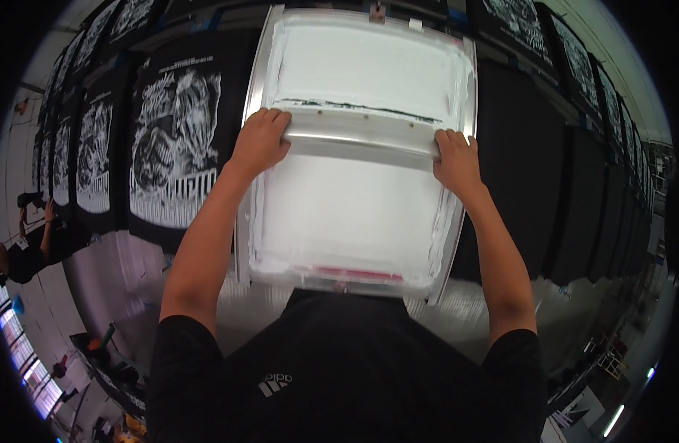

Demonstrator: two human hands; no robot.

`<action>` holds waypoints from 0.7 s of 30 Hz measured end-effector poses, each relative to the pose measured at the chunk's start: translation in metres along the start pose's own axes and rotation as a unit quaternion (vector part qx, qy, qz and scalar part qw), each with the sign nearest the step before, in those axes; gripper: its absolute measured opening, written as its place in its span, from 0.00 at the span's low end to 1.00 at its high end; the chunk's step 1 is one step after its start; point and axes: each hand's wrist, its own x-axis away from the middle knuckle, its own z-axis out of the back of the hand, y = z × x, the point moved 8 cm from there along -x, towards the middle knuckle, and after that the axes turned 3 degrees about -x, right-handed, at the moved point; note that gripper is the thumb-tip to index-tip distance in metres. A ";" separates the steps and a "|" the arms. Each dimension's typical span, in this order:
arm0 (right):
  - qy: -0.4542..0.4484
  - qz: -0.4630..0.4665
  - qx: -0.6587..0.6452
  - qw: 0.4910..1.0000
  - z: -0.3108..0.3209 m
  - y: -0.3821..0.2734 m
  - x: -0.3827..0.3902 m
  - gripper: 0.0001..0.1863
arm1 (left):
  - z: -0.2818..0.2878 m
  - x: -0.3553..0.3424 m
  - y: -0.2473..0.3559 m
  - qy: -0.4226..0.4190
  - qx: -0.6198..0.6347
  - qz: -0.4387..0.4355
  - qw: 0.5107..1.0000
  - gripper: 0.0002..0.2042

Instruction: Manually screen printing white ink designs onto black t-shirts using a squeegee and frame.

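Both my hands grip a long metal squeegee (362, 133) that lies crosswise over a screen printing frame (260, 74). My left hand (262, 140) is closed round its left end, and my right hand (458, 162) round its right end. White ink (354, 214) coats the mesh on both sides of the squeegee. A thin dark streak runs along the squeegee's far edge. The blade's underside and my thumbs are mostly hidden. Whatever lies beneath the frame is covered by it.
Left of the frame lies a black shirt (178, 140) with a white print, with several more beyond. Plain black shirts (517, 162) lie to the right. A metal clamp (377, 12) sits at the frame's far edge. Another person (36, 244) stands at far left.
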 end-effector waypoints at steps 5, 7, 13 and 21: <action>-0.010 0.034 -0.159 0.987 0.047 -0.061 0.165 0.18 | 0.051 0.154 0.071 -0.043 0.031 -0.011 0.999 0.18; -0.017 0.030 -0.175 0.984 0.060 -0.089 0.213 0.19 | 0.065 0.201 0.096 -0.055 0.052 0.010 0.997 0.17; -0.065 -0.029 -0.172 0.983 0.034 -0.107 0.260 0.19 | 0.049 0.245 0.123 -0.045 0.064 0.010 0.997 0.17; -0.127 -0.053 -0.157 0.978 0.016 -0.114 0.268 0.21 | 0.047 0.256 0.133 0.010 0.039 -0.006 0.999 0.19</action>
